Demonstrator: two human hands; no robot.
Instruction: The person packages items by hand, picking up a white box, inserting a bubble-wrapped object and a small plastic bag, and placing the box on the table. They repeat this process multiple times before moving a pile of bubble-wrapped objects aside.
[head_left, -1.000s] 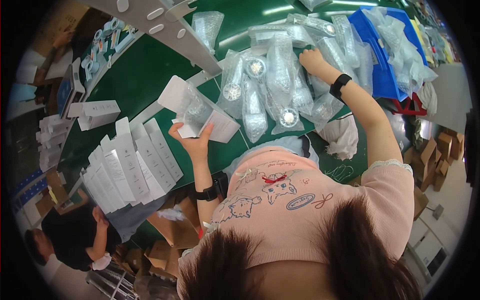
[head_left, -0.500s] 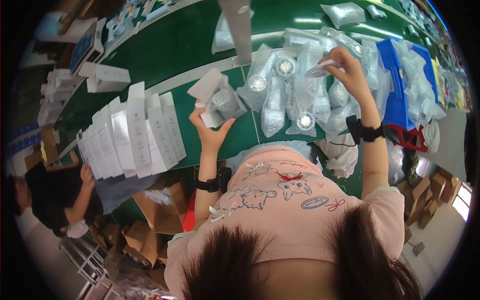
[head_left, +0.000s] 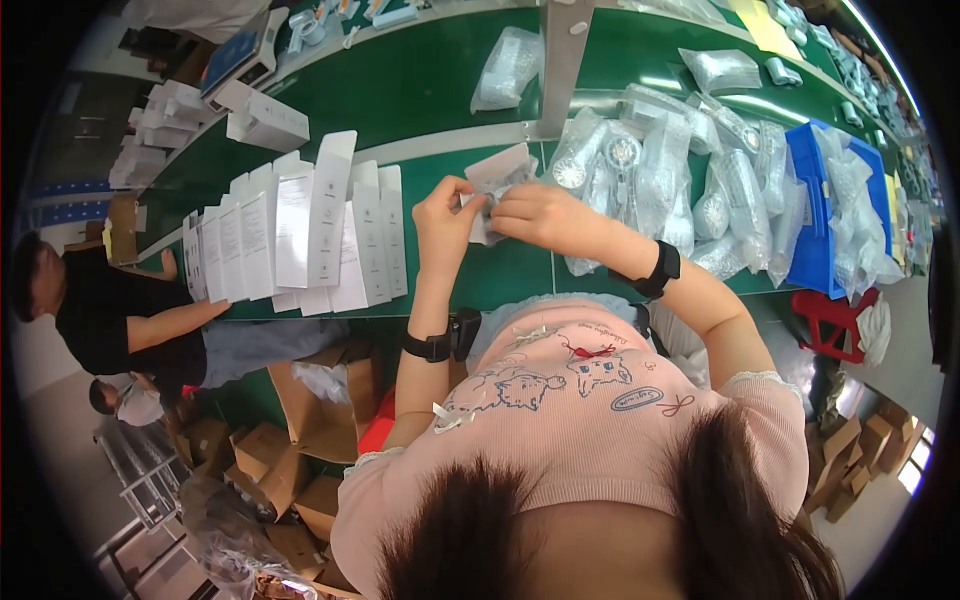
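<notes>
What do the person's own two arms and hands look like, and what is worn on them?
Both forearms are bare, and the left hand and right hand wear no gloves. Each wrist carries a black band: the left black wristband with a boxy module, and the right plain black wristband. The short pink sleeves with white lace trim end at the upper arms.

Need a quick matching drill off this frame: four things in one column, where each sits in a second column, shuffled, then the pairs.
Things:
1. small white box
2. row of flat white cartons
3. blue bin
4. heap of clear bagged parts

Places:
A. at the right end of the green table
B. on the table to the left of the hands
C. held between left hand and right hand
D. on the table between the hands and the bin

Pairs: 1-C, 2-B, 3-A, 4-D
</notes>
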